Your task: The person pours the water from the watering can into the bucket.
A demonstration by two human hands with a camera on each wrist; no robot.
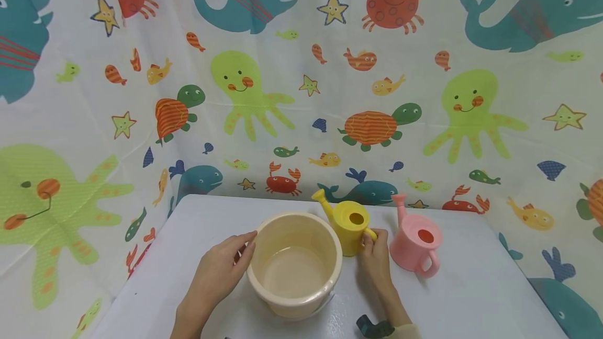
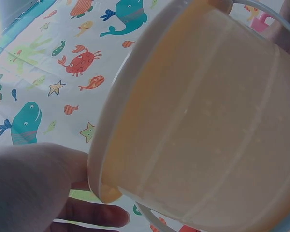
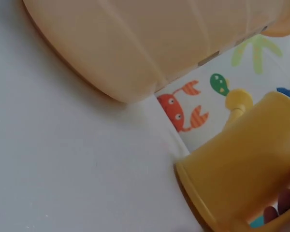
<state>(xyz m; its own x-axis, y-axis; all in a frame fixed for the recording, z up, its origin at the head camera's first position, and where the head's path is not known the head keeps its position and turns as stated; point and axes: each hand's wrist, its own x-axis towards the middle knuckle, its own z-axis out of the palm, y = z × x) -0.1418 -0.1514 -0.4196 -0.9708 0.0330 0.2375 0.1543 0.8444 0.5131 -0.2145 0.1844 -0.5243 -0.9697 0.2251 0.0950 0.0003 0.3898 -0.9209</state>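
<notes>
Handle point(image 1: 371, 233) of yellow watering can point(image 1: 346, 237), half-hidden by right hand point(image 1: 377, 256), seems gripped.

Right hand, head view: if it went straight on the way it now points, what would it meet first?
The yellow watering can: the right hand already holds its handle. Beyond, probably the printed backdrop, though depth is unclear.

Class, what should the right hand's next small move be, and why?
Probably raise the yellow watering can slightly: the right hand holds its handle, the left hand touches the nearby bucket, and that bucket's wall could block a leftward move.
</notes>
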